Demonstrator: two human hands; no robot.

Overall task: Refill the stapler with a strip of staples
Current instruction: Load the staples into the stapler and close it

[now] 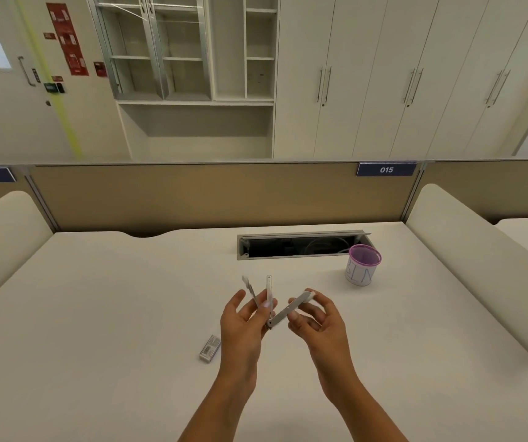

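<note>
A slim grey metal stapler (283, 312) is held above the white desk, hinged wide open into three splayed arms. My left hand (243, 317) grips the two arms that point up and away, near the hinge. My right hand (315, 317) pinches the third arm, which slants up to the right and ends in a white tip. A small grey box of staples (210, 348) lies flat on the desk, just left of my left wrist. No loose strip of staples is visible.
A white cup with a purple rim (363, 265) stands at the back right, beside an open cable slot (301, 245) in the desk (97, 314). Beige partition panels wall the desk at the back and both sides.
</note>
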